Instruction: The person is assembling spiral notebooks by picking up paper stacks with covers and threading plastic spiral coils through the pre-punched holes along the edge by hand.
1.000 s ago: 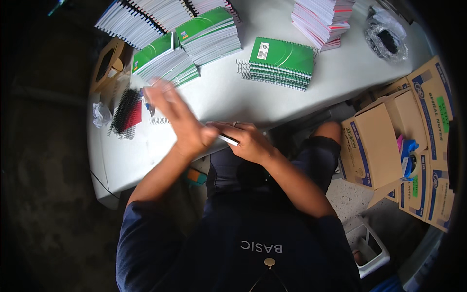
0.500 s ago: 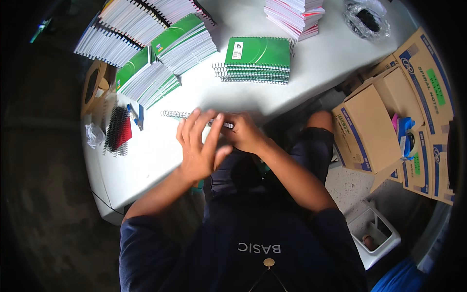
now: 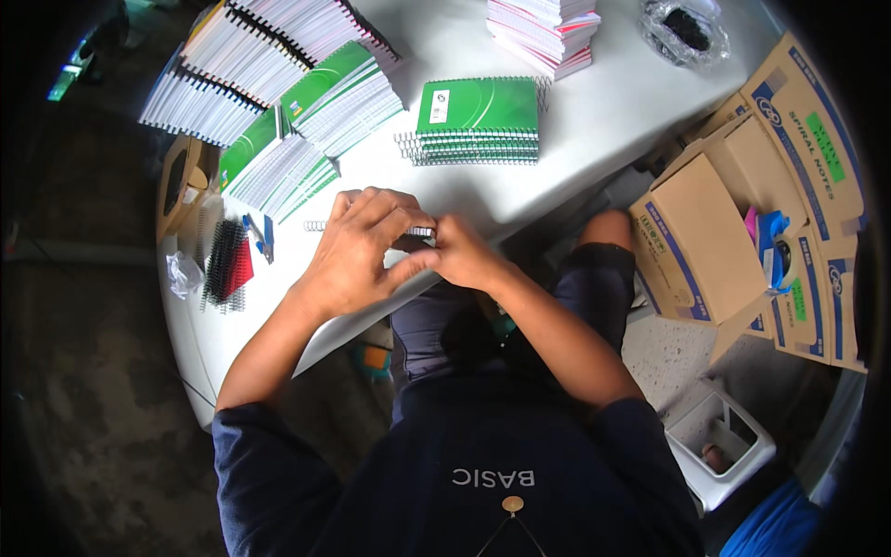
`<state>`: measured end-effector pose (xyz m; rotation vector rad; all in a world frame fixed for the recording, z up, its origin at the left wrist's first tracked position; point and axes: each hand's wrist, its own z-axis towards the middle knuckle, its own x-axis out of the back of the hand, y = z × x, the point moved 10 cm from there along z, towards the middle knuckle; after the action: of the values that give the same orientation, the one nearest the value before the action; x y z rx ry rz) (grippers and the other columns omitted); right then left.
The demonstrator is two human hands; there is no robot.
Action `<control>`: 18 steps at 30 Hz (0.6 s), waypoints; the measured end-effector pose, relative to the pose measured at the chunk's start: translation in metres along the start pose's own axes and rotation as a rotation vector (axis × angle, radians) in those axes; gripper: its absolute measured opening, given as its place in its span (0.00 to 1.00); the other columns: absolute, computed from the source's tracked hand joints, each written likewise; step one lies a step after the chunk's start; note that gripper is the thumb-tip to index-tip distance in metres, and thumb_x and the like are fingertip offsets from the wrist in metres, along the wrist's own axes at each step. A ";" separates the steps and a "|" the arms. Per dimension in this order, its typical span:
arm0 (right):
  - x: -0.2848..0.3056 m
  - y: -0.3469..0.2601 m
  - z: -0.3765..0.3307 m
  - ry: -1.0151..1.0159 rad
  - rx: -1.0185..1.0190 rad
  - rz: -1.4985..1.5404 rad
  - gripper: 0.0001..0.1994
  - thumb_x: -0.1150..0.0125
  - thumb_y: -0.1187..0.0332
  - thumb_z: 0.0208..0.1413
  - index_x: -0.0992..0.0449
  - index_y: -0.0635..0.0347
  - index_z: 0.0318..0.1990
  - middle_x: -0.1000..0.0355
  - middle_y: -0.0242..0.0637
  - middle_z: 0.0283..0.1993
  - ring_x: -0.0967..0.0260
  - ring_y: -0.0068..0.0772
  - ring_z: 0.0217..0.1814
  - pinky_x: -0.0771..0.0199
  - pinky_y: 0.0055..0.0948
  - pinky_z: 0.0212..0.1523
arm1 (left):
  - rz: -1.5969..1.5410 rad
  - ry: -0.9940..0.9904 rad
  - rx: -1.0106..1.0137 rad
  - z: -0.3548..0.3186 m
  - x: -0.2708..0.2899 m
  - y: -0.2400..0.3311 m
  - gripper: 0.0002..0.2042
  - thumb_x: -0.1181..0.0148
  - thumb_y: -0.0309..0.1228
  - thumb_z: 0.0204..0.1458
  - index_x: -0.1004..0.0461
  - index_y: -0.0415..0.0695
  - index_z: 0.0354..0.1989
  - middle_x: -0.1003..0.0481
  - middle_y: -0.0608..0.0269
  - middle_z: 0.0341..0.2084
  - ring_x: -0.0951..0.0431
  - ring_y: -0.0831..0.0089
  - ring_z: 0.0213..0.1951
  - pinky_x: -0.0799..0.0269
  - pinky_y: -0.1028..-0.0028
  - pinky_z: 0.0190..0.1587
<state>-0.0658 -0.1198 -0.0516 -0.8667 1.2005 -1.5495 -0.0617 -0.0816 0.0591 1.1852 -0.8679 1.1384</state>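
Note:
My left hand [image 3: 357, 249] and my right hand [image 3: 464, 255] meet at the near edge of a white table [image 3: 594, 130]. Together they hold a thin metal spiral binding coil [image 3: 317, 226] that lies along the table edge. Its left end sticks out past my left fingers; the rest is hidden under my hands. A stack of green spiral notebooks [image 3: 476, 119] lies just beyond my hands.
Fanned piles of green and white notebooks [image 3: 278, 111] fill the table's far left, a pink-edged stack [image 3: 543, 32] the far middle. Black coils on a red pad [image 3: 225, 269] lie at the left. Cardboard boxes [image 3: 733, 223] stand at my right, a white plastic stool [image 3: 719, 446] below them.
My left hand was raised and spread open; it has come down and closed over the coil beside my right hand. The view has shifted slightly.

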 end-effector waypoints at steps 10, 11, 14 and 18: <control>0.005 -0.008 0.003 -0.025 -0.048 -0.125 0.10 0.44 0.75 0.51 0.28 0.65 0.41 0.28 0.51 0.35 0.28 0.48 0.38 0.31 0.33 0.37 | 0.225 0.053 0.068 0.000 0.005 -0.005 0.22 0.31 0.38 0.39 0.28 0.47 0.45 0.32 0.54 0.49 0.34 0.62 0.52 0.45 0.66 0.52; 0.016 -0.025 0.003 0.099 0.076 -0.038 0.10 0.43 0.74 0.52 0.29 0.65 0.42 0.28 0.47 0.37 0.29 0.42 0.40 0.31 0.31 0.39 | 0.282 0.193 0.081 0.001 0.021 0.003 0.27 0.31 0.40 0.38 0.30 0.46 0.48 0.36 0.50 0.52 0.37 0.59 0.55 0.47 0.65 0.55; 0.054 -0.062 -0.009 0.389 0.326 0.142 0.14 0.41 0.71 0.55 0.33 0.63 0.47 0.34 0.33 0.46 0.36 0.22 0.48 0.35 0.23 0.48 | 0.064 0.741 0.296 -0.022 0.053 -0.023 0.39 0.33 0.41 0.43 0.46 0.39 0.61 0.47 0.45 0.60 0.46 0.54 0.61 0.53 0.59 0.62; 0.098 -0.083 -0.005 0.654 0.414 0.357 0.21 0.44 0.66 0.58 0.42 0.63 0.54 0.36 0.37 0.48 0.38 0.23 0.46 0.38 0.24 0.49 | -1.059 0.841 0.445 0.009 -0.005 -0.043 0.17 0.45 0.28 0.56 0.36 0.35 0.51 0.30 0.59 0.46 0.31 0.73 0.48 0.38 0.72 0.53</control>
<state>-0.1206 -0.2069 0.0249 0.1456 1.3132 -1.7379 -0.0210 -0.0915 0.0462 1.1030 0.6516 0.7796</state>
